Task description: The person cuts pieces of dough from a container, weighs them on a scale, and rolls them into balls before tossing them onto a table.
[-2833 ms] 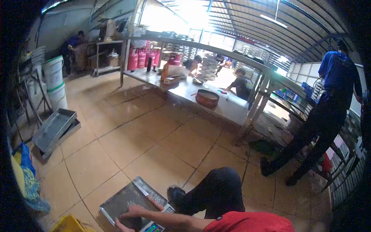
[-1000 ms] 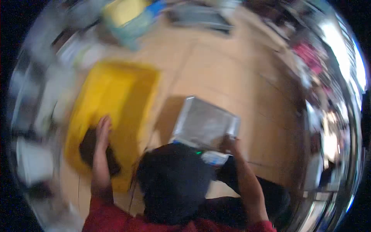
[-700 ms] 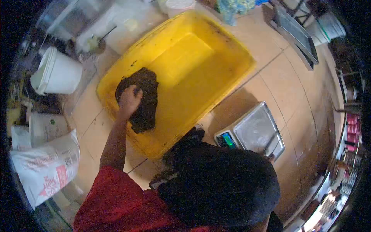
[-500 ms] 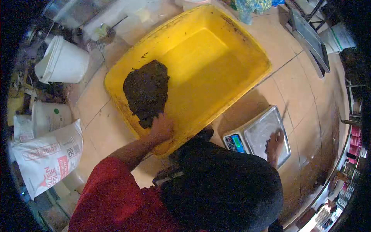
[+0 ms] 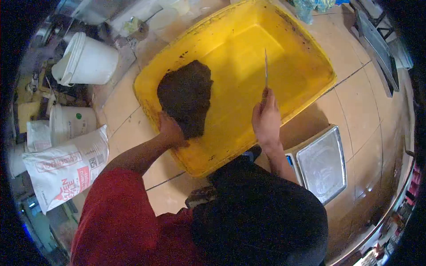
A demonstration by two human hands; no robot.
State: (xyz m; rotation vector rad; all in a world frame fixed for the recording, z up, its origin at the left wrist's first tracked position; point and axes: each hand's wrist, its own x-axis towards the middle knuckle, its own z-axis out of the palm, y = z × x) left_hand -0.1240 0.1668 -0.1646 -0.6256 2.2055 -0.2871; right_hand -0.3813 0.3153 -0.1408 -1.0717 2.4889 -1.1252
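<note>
A large dark brown, dough-like mass point(image 5: 186, 97) lies in the left part of a yellow plastic tub point(image 5: 235, 128). My left hand point(image 5: 171, 130) rests at the near left edge of this mass, thumb and fingers spread, partly over the tub's rim. Over the near side of the tub, my right hand point(image 5: 267, 117) is closed round the handle of a knife point(image 5: 266, 68). The thin blade points away from me, apart from the mass. Right of my right forearm, a scale point(image 5: 321, 164) with a metal plate sits on the floor, its display mostly hidden.
White buckets point(image 5: 93, 60) point(image 5: 73, 122) and a printed white sack point(image 5: 66, 166) stand on the left. A dark metal frame point(image 5: 377, 51) leans at the upper right. My knee point(image 5: 266, 204) is beside the tub's near edge. Tiled floor point(image 5: 359, 102) surrounds it.
My right hand has left the scale for the tub and now holds a knife. The dark piece at the scale no longer shows there. My left hand has shifted to the mass's left edge.
</note>
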